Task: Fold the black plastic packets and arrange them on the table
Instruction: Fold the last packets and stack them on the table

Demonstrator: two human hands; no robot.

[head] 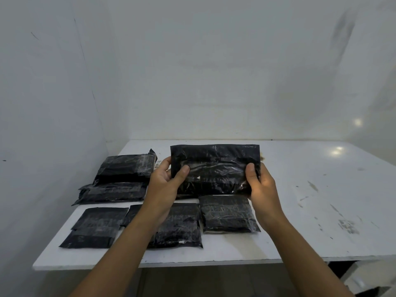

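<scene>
Above the worktop (300, 211), left grip (165, 181) and right grip (261, 185) are pinching the seemingly soft, light packet (216, 166) at nine and three o'clock.

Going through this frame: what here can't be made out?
Head view only.
1. Fingertips of the left hand and right hand: hidden behind the held packet.
2. The middle front-row packet: partly covered by the left forearm.
3. The back-left stack: packet count unclear, because the dark layers overlap.
4. Packet contents: hidden by opaque black plastic.
5. The table: right end cut off by the frame edge.
</scene>
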